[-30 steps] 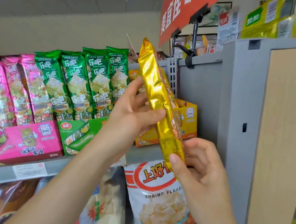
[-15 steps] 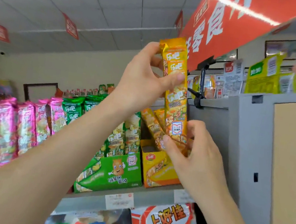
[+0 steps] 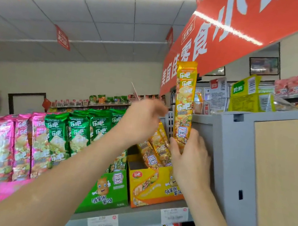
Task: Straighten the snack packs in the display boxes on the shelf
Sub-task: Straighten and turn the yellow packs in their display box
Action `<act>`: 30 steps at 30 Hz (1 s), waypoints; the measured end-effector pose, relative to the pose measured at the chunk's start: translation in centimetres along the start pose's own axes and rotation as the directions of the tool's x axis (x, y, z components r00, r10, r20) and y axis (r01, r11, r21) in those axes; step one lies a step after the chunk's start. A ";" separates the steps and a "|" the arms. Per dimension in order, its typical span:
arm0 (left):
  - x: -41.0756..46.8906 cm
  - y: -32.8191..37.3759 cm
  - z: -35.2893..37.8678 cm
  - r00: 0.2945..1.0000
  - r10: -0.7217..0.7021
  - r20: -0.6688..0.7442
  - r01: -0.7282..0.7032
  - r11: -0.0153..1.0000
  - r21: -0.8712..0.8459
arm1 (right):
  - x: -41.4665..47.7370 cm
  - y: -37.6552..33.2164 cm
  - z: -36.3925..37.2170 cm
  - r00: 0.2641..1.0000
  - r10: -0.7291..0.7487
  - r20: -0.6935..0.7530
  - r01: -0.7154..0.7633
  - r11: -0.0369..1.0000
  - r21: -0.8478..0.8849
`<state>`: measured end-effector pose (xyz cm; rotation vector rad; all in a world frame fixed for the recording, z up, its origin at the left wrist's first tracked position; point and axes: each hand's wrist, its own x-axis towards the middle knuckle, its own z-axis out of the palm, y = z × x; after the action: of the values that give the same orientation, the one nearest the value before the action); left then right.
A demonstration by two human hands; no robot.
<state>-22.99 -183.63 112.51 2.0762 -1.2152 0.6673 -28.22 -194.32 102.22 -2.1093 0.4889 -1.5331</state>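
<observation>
While the right hand [image 3: 191, 161] pinches the upright pack [image 3: 184, 98] low down, the box [image 3: 152, 187] sits just below (left hand [image 3: 143, 119] grip's too blurry to tell).

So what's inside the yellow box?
Yellow snack packs lean inside the yellow box, with an empty gap at its left. The box wall and right hand hide their bottoms.

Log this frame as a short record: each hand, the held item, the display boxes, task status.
right hand: grips the lower end of a yellow snack pack, upright above the yellow display box
left hand: off that pack, motion-blurred; fingers unclear
yellow display box: a few packs leaning inside, gap at its front left
green display box: next on the left, packs standing
status: held pack not yet in its box
</observation>
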 end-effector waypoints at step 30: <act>0.7 -3.8 7.0 0.866 -0.018 0.500 -0.372 0.645 0.667 | 1.2 1.8 0.4 0.932 0.225 0.284 -0.176 0.967 -0.185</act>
<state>-18.56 -187.74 107.28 2.9712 -1.6235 0.9064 -27.46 -196.33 102.04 -2.2805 0.7066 -1.0621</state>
